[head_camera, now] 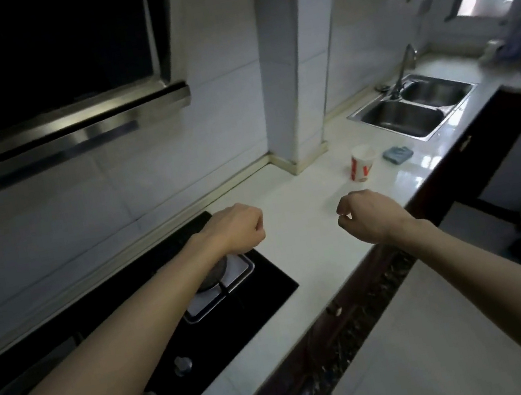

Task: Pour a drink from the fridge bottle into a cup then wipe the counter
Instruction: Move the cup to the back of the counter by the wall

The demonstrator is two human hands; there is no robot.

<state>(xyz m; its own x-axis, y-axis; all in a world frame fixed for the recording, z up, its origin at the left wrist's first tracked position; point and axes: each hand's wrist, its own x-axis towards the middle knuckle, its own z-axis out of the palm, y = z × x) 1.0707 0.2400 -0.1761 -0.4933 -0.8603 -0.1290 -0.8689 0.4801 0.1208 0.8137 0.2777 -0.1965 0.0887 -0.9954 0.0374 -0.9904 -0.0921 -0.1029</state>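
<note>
A white paper cup (362,163) with red markings stands upright on the white counter (309,223), beyond my hands. A folded blue-grey cloth (397,154) lies just right of the cup, near the sink. My left hand (240,227) hovers over the right edge of the stove, fingers curled shut with nothing in them. My right hand (368,215) is held over the counter near its front edge, fingers also curled and holding nothing. No bottle or fridge is in view.
A black gas stove (224,315) with a burner and two knobs sits at the left under a range hood (59,128). A steel double sink (410,108) with a tap lies at the far right. A tiled pillar (292,87) juts onto the counter behind the cup.
</note>
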